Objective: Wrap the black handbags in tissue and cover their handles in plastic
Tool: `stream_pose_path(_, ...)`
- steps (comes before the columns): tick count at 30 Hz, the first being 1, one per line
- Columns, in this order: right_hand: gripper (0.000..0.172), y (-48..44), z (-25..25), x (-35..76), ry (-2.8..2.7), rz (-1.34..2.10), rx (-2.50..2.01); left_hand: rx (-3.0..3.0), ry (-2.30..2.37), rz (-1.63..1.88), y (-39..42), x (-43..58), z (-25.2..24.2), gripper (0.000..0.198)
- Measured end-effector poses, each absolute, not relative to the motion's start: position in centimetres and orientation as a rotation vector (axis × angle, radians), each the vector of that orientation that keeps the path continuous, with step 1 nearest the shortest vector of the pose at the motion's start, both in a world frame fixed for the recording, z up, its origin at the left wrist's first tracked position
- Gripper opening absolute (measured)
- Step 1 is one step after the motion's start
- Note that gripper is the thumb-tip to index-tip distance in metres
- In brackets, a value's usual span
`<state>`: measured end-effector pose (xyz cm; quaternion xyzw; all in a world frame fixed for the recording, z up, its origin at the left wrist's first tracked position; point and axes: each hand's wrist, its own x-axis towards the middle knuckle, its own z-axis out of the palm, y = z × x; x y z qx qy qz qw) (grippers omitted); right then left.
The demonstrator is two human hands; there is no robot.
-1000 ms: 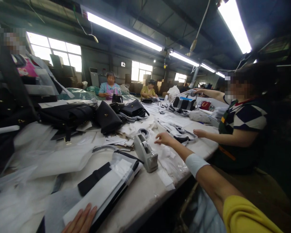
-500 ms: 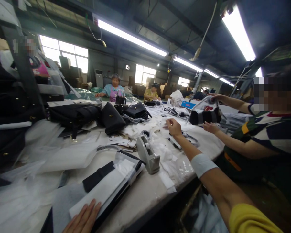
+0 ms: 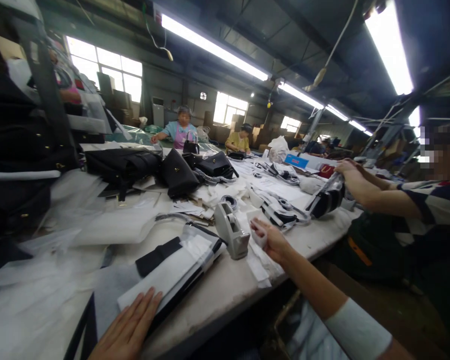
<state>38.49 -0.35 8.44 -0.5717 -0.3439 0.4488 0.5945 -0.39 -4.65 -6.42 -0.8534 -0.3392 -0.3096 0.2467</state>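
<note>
My left hand [image 3: 131, 325] lies flat with its fingers stretched out. It presses on a strip of white wrapping [image 3: 161, 275] folded over a flat black bag part [image 3: 206, 252], with clear film at the far end. Grey lining and black edges show under the wrist. My right hand [image 3: 272, 240] is closed on a small thin white sheet [image 3: 261, 234], just right of the grey tape dispenser [image 3: 230, 232]. Whether the sheet is paper or foam I cannot tell. White scraps [image 3: 258, 267] lie under that hand, over the table edge.
Black handbags [image 3: 178, 172] and sheets of white packing film [image 3: 112, 227] cover the left and middle of the table. Wrapped straps [image 3: 279, 205] lie beyond my right hand. On the right a co-worker [image 3: 382, 200] handles a wrapped black bag [image 3: 328, 197]. Others sit across the table.
My right hand has drawn back toward me, down beside the tape dispenser, with a white sheet in it. The co-worker has lowered the black bag to the table. My left hand stays put.
</note>
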Motion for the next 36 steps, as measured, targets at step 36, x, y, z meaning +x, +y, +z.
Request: stream_pose_path(36, 0.023, -8.8, 2.1, 18.1, -0.47, 1.686, -0.639, -2.084, -1.514, -0.834, -8.4, 1.0, -2.7, 0.053)
